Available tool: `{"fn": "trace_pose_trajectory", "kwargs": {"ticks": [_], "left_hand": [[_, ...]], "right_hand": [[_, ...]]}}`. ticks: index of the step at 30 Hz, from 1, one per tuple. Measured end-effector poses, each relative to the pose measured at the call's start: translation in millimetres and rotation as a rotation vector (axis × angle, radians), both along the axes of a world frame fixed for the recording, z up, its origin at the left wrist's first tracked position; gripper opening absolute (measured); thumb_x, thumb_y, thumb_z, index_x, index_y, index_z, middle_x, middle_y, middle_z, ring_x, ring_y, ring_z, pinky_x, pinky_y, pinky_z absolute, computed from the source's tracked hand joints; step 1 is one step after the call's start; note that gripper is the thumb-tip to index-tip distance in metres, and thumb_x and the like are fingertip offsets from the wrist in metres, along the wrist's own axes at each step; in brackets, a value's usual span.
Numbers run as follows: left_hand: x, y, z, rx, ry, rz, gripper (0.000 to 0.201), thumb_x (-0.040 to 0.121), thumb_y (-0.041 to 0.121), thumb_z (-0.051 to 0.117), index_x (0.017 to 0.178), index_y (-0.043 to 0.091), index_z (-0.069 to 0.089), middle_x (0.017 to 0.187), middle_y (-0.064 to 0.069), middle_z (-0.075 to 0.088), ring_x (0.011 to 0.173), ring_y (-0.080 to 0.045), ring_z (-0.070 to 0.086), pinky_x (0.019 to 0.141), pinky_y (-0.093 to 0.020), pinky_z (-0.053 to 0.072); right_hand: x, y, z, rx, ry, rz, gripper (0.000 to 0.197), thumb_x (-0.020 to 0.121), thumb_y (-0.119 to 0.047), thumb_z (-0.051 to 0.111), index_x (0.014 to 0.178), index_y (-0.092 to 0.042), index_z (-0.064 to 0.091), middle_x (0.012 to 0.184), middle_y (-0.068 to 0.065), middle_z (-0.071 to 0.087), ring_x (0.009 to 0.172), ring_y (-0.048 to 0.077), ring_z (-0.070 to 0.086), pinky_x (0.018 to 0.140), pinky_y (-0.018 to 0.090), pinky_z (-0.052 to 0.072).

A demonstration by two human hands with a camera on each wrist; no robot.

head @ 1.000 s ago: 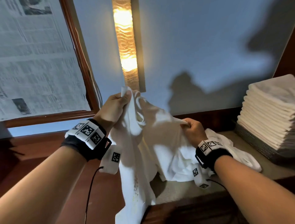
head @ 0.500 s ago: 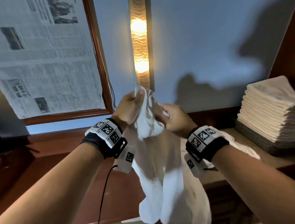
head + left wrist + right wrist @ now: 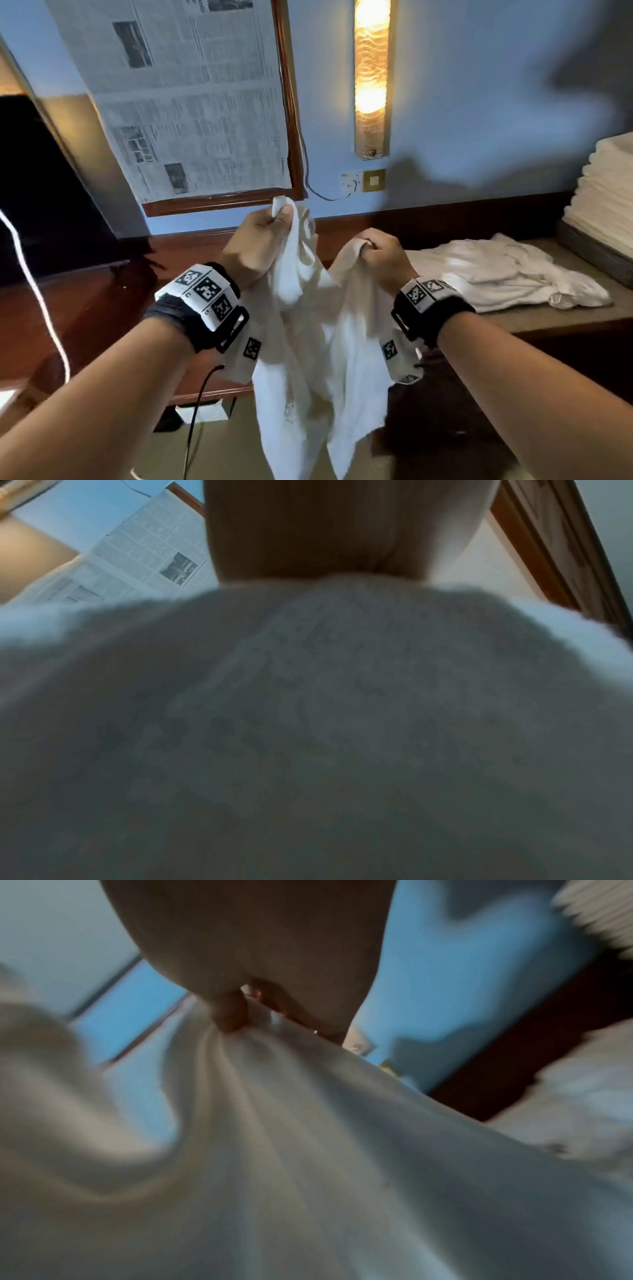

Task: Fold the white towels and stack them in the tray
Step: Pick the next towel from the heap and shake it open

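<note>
A white towel hangs in the air in front of me, off the counter. My left hand grips its upper left corner. My right hand pinches the upper edge a little to the right and lower. The cloth sags between the two hands and drapes down past my wrists. In the left wrist view the towel fills most of the picture and hides the fingers. In the right wrist view my thumb and fingers pinch the bunched towel. A stack of folded white towels stands in a tray at the far right.
A heap of unfolded white towels lies on the counter to the right of my hands. A lit wall lamp and a newspaper-covered frame are on the blue wall. A dark wooden desk is at the left.
My hands, close together half a second ago, have moved apart along the towel's top edge. The towel has been lifted clear of the heap, and my view has tilted down.
</note>
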State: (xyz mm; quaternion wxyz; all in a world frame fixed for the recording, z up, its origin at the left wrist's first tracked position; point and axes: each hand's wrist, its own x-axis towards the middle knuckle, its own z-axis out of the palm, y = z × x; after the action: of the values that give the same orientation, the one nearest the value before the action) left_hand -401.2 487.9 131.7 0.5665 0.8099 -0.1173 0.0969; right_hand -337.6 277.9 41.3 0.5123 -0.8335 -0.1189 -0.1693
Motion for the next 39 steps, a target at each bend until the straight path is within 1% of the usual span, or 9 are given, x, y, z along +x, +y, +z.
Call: {"fn": "trace_pose_trajectory", "kwargs": {"ticks": [3,6,9,17,21,24,29,33,39], "left_hand": [[-8,17,-18,-0.040,0.031,0.001,0.039,0.109,0.027,0.040,0.084,0.015,0.067,0.066,0.008,0.073,0.060,-0.006,0.068,0.061,-0.017,0.050],[-13,24,-27,-0.046,0.070,0.022,0.044,0.109,0.033,0.043,0.079,0.010,0.067,0.071,-0.005,0.072,0.066,-0.020,0.066,0.068,-0.029,0.050],[-18,27,-25,-0.061,0.035,0.008,0.042,0.109,0.030,0.041,0.081,0.013,0.067,0.066,0.005,0.073,0.060,-0.008,0.068,0.061,-0.021,0.051],[-17,42,3,-0.088,-0.072,0.078,0.043,0.110,0.031,0.040,0.080,0.013,0.066,0.061,0.007,0.070,0.055,-0.009,0.066,0.058,-0.022,0.051],[-14,58,4,-0.111,-0.078,0.126,0.040,0.110,0.030,0.040,0.084,0.015,0.066,0.062,0.011,0.071,0.057,-0.003,0.067,0.058,-0.017,0.051],[-17,49,-8,-0.066,-0.047,0.040,0.040,0.110,0.026,0.038,0.084,0.012,0.066,0.064,0.008,0.072,0.057,-0.005,0.067,0.058,-0.018,0.050],[-17,25,-22,-0.041,-0.071,0.015,0.045,0.110,0.033,0.037,0.082,0.011,0.066,0.069,-0.003,0.069,0.061,-0.020,0.063,0.058,-0.026,0.048],[-12,17,-13,-0.075,-0.072,0.031,0.056,0.109,0.037,0.038,0.089,-0.010,0.061,0.075,-0.019,0.063,0.064,-0.026,0.056,0.060,-0.033,0.041],[0,20,1,-0.193,-0.143,0.102,0.044,0.109,0.038,0.040,0.082,0.015,0.066,0.072,0.006,0.073,0.071,-0.011,0.069,0.073,-0.028,0.054]], "right_hand": [[-22,47,29,-0.137,-0.098,0.164,0.013,0.092,-0.005,0.056,0.083,-0.005,0.066,0.082,0.000,0.067,0.075,0.013,0.060,0.066,0.019,0.043],[-32,69,47,-0.221,-0.128,0.178,0.032,0.089,-0.005,0.060,0.062,-0.021,0.053,0.064,-0.007,0.057,0.059,0.001,0.047,0.058,0.026,0.034],[-42,67,47,-0.264,-0.126,0.160,0.037,0.086,-0.008,0.064,0.056,-0.021,0.046,0.059,-0.002,0.052,0.057,0.009,0.044,0.057,0.031,0.032],[-57,43,-9,-0.321,0.065,0.157,0.028,0.091,-0.024,0.069,0.070,-0.007,0.062,0.069,0.005,0.063,0.066,0.018,0.054,0.060,0.031,0.039],[-45,2,-43,-0.352,0.208,-0.004,0.028,0.092,-0.029,0.065,0.065,-0.025,0.062,0.067,-0.004,0.065,0.068,0.021,0.060,0.068,0.037,0.050],[-36,8,-11,-0.323,0.072,0.009,0.030,0.088,-0.034,0.057,0.063,-0.019,0.053,0.063,-0.003,0.056,0.067,0.025,0.054,0.067,0.040,0.044],[-25,47,67,-0.428,-0.216,0.140,0.014,0.082,-0.003,0.056,0.069,-0.008,0.061,0.066,0.004,0.060,0.068,0.027,0.056,0.063,0.040,0.044],[-26,47,99,-0.488,-0.292,0.108,0.031,0.076,-0.010,0.061,0.054,-0.021,0.042,0.058,-0.001,0.047,0.062,0.026,0.049,0.058,0.040,0.041],[-43,13,85,-0.458,-0.071,0.151,0.049,0.086,-0.033,0.076,0.056,-0.019,0.040,0.056,-0.003,0.041,0.049,0.005,0.036,0.051,0.023,0.027]]}}
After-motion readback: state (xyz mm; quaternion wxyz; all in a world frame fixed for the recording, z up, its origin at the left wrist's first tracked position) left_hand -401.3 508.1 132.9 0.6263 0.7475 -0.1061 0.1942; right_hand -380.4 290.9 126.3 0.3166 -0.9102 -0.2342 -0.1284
